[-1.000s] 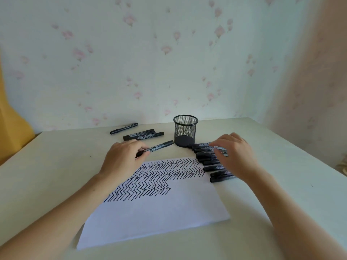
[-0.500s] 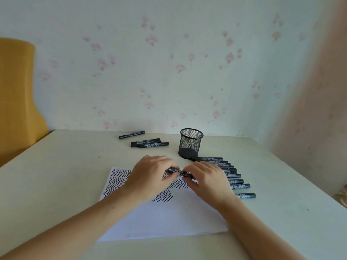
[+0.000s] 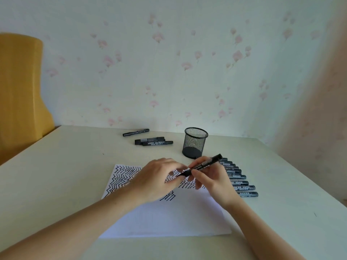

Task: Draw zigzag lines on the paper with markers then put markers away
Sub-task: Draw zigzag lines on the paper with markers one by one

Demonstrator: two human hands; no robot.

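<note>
The worktop was pale, running back to a floral-papered wall, and the paper lay flat on it near the front edge, a white sheet with its far half packed with rows of black zigzag lines and its near half blank. Over that drawn part both hands met. The left hand had its fingers curled in, fingertips pinching the lower, dark end of the held marker. The right hand gripped the same marker round its middle, thumb and fingers wrapped on the barrel. The marker was black with a pale label band, tilted, its far end rising toward the right rear above the paper; the label print was too small to read.

Behind the hands, toward the back edge, stood the mesh cup, black wire, upright. Just right of the paper, a row of markers lay side by side on the worktop, stepping from the cup's foot toward the right front, all black with pale labels, lettering unreadable. Toward the back, left of the cup, three markers lay bunched together, and a single marker lay beyond them, near the wall.
</note>
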